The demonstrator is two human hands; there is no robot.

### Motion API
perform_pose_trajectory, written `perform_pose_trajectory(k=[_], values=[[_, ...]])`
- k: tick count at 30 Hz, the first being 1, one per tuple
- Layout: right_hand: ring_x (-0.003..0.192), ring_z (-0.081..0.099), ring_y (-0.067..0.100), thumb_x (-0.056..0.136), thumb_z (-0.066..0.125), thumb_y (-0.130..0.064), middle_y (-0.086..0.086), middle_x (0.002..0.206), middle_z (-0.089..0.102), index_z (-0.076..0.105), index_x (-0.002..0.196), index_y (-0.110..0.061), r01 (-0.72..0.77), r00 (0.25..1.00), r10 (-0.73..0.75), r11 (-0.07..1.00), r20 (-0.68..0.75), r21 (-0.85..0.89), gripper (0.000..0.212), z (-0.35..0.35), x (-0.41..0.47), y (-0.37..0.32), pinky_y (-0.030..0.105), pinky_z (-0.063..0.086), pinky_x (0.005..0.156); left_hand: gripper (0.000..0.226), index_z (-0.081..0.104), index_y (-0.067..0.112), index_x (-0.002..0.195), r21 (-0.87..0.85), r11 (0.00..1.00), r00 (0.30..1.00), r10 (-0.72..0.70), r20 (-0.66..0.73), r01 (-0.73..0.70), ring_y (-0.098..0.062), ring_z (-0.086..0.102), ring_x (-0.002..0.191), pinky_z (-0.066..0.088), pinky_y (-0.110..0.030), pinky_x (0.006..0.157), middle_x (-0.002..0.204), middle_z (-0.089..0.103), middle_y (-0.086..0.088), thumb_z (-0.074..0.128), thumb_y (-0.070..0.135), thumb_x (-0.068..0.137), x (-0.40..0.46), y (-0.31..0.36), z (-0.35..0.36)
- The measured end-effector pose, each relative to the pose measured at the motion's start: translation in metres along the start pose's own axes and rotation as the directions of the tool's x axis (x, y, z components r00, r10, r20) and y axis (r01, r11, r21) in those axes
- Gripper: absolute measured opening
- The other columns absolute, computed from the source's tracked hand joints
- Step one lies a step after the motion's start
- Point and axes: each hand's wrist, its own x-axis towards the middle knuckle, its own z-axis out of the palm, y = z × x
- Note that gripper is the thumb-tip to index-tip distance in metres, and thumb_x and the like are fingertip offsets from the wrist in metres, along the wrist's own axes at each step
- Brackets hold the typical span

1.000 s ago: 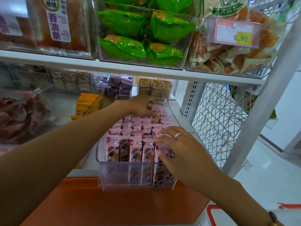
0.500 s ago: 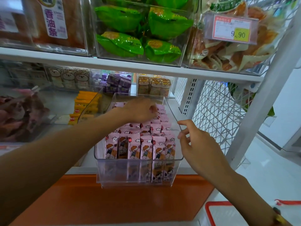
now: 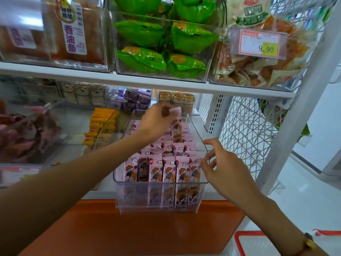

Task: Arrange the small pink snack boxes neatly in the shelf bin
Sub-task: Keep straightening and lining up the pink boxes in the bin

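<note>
The small pink snack boxes (image 3: pixel 162 169) stand upright in tidy rows inside the clear shelf bin (image 3: pixel 158 202), which sticks out over the front edge of the shelf. The front row looks finished; the rows behind are less even. The left hand (image 3: pixel 156 120) pinches 1 pink box (image 3: pixel 175 110) lifted above the back of the bin, so this box is not yet placed. The right hand (image 3: pixel 224 169) hovers at the bin's right wall, fingers loosely apart, holding nothing. Most of the arranging seems done.
</note>
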Motion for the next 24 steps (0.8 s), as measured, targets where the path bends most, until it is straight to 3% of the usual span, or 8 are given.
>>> perform_pose_trajectory(k=[4,7,9,11,14,16,20,24], values=[[0.101,0.051,0.006,0.094,0.048,-0.042,-0.007,0.119,0.057,0.04,0.136,-0.028,0.021,0.994,-0.024,0.999,-0.11,-0.025,0.045,0.0,0.001,-0.005,0.021,0.038,0.075,0.018,0.06,0.014,0.11,-0.339,0.941,0.979,-0.058,-0.197,-0.012,-0.011,0.065,0.091,0.054,-0.02,0.076,0.096,0.067,0.004,0.055,0.025,0.096,-0.029,0.02,-0.018],[0.108,0.041,-0.001,0.09,0.041,-0.056,-0.006,0.127,0.05,0.04,0.136,-0.028,0.102,0.973,-0.068,0.983,-0.219,0.15,0.054,-0.002,0.001,-0.023,0.019,0.033,0.083,0.016,0.062,0.019,0.103,-0.435,0.897,0.971,-0.035,-0.235,-0.073,-0.008,0.067,0.089,0.056,-0.023,0.078,0.096,0.07,0.003,0.057,0.03,0.094,-0.058,0.032,-0.033],[0.114,0.041,-0.003,0.084,0.035,-0.07,-0.011,0.132,0.046,0.036,0.139,-0.034,0.115,0.986,-0.064,0.933,-0.157,0.341,0.066,0.0,0.0,-0.04,0.017,0.032,0.089,0.016,0.063,0.021,0.102,-0.455,0.888,0.981,-0.024,-0.193,-0.068,-0.004,0.068,0.089,0.056,-0.02,0.075,0.094,0.071,0.006,0.058,0.032,0.092,-0.078,0.036,-0.041],[0.115,0.044,-0.008,0.082,0.036,-0.071,-0.018,0.133,0.044,0.032,0.137,-0.044,0.079,0.997,-0.077,0.878,-0.023,0.472,0.062,0.006,-0.003,-0.055,0.014,0.034,0.092,0.017,0.064,0.02,0.103,-0.505,0.863,0.99,-0.037,-0.136,-0.037,-0.003,0.069,0.088,0.055,-0.015,0.071,0.092,0.072,0.007,0.059,0.031,0.091,-0.095,0.037,-0.045],[0.108,0.049,-0.014,0.089,0.046,-0.052,-0.026,0.118,0.05,0.035,0.127,-0.048,0.012,0.989,-0.094,0.818,0.112,0.576,0.04,0.012,-0.002,-0.069,0.011,0.046,0.085,0.017,0.066,0.027,0.101,-0.573,0.82,0.993,-0.077,-0.088,0.012,-0.002,0.069,0.09,0.053,-0.013,0.07,0.094,0.072,0.013,0.06,0.033,0.086,-0.111,0.032,-0.049],[0.099,0.059,-0.005,0.092,0.053,-0.039,-0.018,0.114,0.058,0.043,0.12,-0.04,-0.086,0.987,-0.029,0.739,0.159,0.668,0.03,0.015,0.002,-0.073,0.012,0.05,0.081,0.018,0.064,0.03,0.103,-0.603,0.796,0.991,-0.108,-0.076,0.041,-0.001,0.068,0.091,0.053,-0.012,0.069,0.098,0.072,0.013,0.059,0.031,0.086,-0.113,0.027,-0.052],[0.107,0.063,0.02,0.089,0.062,-0.027,0.003,0.117,0.066,0.052,0.129,-0.016,-0.412,0.911,0.182,0.386,0.37,0.826,0.043,0.024,0.012,-0.07,0.043,0.044,0.102,0.033,0.055,0.036,0.11,-0.427,0.903,0.996,-0.077,-0.037,0.054,0.008,0.06,0.098,0.049,-0.005,0.069,0.112,0.061,0.016,0.06,0.01,0.09,-0.114,0.016,-0.056],[0.093,0.07,0.016,0.089,0.063,-0.021,0.005,0.101,0.072,0.06,0.116,-0.013,-0.431,0.9,0.18,0.23,0.398,0.872,0.028,0.027,0.014,-0.07,0.028,0.052,0.079,0.049,0.048,0.04,0.109,-0.256,0.966,0.998,-0.011,0.062,0.026,0.012,0.054,0.096,0.046,-0.003,0.071,0.111,0.053,0.02,0.074,0.018,0.074,-0.121,0.012,-0.051]])
